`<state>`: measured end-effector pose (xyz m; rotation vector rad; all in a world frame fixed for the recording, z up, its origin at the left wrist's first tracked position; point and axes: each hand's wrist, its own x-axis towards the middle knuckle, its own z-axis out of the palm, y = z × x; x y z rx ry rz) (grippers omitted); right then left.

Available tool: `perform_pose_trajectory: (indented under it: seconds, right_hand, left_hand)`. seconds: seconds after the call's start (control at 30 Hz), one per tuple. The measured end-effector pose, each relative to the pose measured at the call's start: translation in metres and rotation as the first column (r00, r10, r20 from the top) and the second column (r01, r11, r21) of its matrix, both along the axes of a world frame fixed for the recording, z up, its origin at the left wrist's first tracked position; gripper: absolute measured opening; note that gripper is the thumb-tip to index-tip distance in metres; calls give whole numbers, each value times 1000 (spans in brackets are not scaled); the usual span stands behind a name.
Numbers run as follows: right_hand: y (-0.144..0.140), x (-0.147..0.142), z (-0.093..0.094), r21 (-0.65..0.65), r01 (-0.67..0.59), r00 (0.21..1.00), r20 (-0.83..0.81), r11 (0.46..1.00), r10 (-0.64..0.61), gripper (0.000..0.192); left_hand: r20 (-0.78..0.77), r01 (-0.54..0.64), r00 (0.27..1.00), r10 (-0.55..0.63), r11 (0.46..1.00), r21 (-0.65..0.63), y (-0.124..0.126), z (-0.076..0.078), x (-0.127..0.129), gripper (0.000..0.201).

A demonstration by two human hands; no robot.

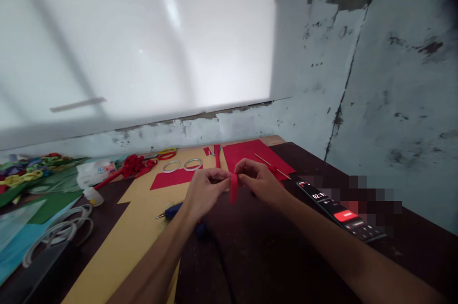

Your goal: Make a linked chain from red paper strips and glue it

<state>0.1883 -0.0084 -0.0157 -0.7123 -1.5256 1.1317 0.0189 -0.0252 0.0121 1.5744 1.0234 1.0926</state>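
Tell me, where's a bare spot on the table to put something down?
Bare dark table lies between the two forearms, below the red strip that the left hand and right hand pinch. The yellow sheet is bare near the blue tool. Crowded: the left edge with tape rolls and paper chains.

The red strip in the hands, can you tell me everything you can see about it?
The red strip is narrow, thin and flat, and looks like paper. Its top is pinched between the fingertips of the left hand and the right hand, and the rest hangs down loose. It is held just above the dark table, close to the red sheet that lies behind it. Its top end is hidden by the fingers.
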Motion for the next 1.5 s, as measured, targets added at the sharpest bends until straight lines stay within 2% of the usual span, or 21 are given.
perform_pose_trajectory:
  seconds: [0.13, 0.33, 0.5, 0.7, 0.83, 0.93, 1.2, 1.37, 1.5]
  right_hand:
    - [0, -1, 1, -19, -39, 999, -15, 999, 39, 8]
    - [-1, 0, 1, -21, 6, 1000, 21, 1000, -6, 4]
    - [-2, 1, 1, -68, -50, 999, -16, 996, 49, 6]
    - [0, 2, -1, -109, 11, 1000, -6, 994, -12, 4]
    - [0, 1, 0, -68, -8, 1000, -5, 998, 8, 5]
    - [-1, 0, 2, -38, 24, 1000, 2, 999, -23, 4]
    - [-2, -2, -1, -94, 5, 1000, 28, 996, -3, 8]
    - [-3, -2, 0, -199, 13, 999, 45, 980, -4, 7]
    - [-2, -3, 0, -108, -34, 999, 8, 994, 35, 9]
  left_hand:
    - [-16, 1, 1000, 0, 1000, 29, 1, -1, -2, 19]
    - [-7, -37, 999, 38, 998, 48, 0, 0, -1, 21]
    - [-19, -39, 999, 40, 998, 49, -2, 1, -2, 21]
    - [-102, -102, 987, 126, 971, 216, -4, -3, 3, 18]
    - [-80, -58, 994, 72, 985, 163, -3, -4, 2, 17]
    - [-95, -50, 993, 63, 990, 133, -2, -2, 0, 15]
    - [-178, -54, 980, 86, 983, 175, -3, 3, -2, 11]
    - [-231, -56, 965, 123, 959, 278, -2, -1, -3, 7]
    - [-235, -85, 960, 152, 959, 271, -1, -5, -2, 11]
